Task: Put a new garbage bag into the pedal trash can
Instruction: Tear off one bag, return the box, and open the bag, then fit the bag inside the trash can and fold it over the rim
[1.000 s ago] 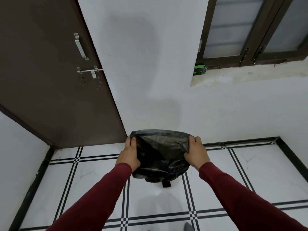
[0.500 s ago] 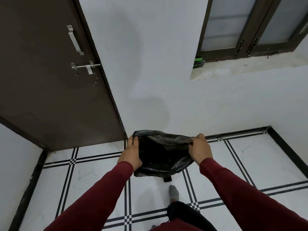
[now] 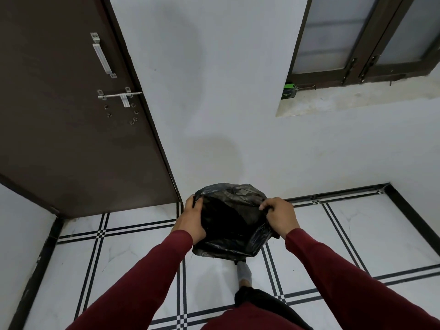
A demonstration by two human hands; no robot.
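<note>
A black garbage bag (image 3: 229, 222) is spread over the top of the pedal trash can on the floor by the wall. The bag hides almost all of the can; only a small dark pedal (image 3: 240, 261) shows under the bag's front edge. My left hand (image 3: 191, 221) grips the bag's left edge, fingers curled over it. My right hand (image 3: 279, 216) pinches the bag's right edge between thumb and fingers. My socked foot (image 3: 244, 272) rests at the pedal.
A brown door (image 3: 71, 110) with a metal handle and bolt stands open at the left, its lower corner close to the can. White wall (image 3: 214, 91) rises right behind the can. A window sill (image 3: 357, 101) juts out at upper right. White tiled floor (image 3: 357, 234) spreads around.
My socked foot has come forward to the pedal. My right hand has turned from a flat hold on the bag's edge to a pinch, and the bag's mouth has been pulled wider.
</note>
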